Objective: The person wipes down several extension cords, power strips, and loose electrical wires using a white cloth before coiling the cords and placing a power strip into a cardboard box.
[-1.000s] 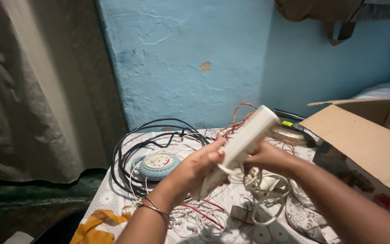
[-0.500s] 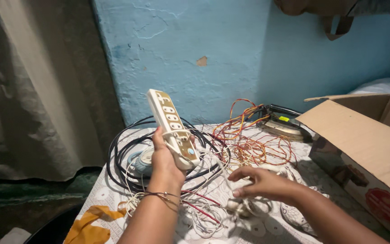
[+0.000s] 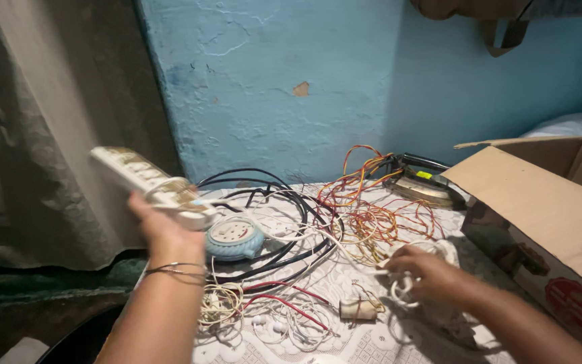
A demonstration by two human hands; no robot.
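The left hand (image 3: pixel 159 226) grips a white power strip (image 3: pixel 146 182), raised at the left, its long axis running far-left to near-right. The right hand (image 3: pixel 426 273) closes on a white cord coil (image 3: pixel 405 286) on the table (image 3: pixel 372 340), near right

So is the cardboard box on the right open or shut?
Open. The cardboard box has its big flap swung out over the table and a rear flap raised; what is inside cannot be seen.
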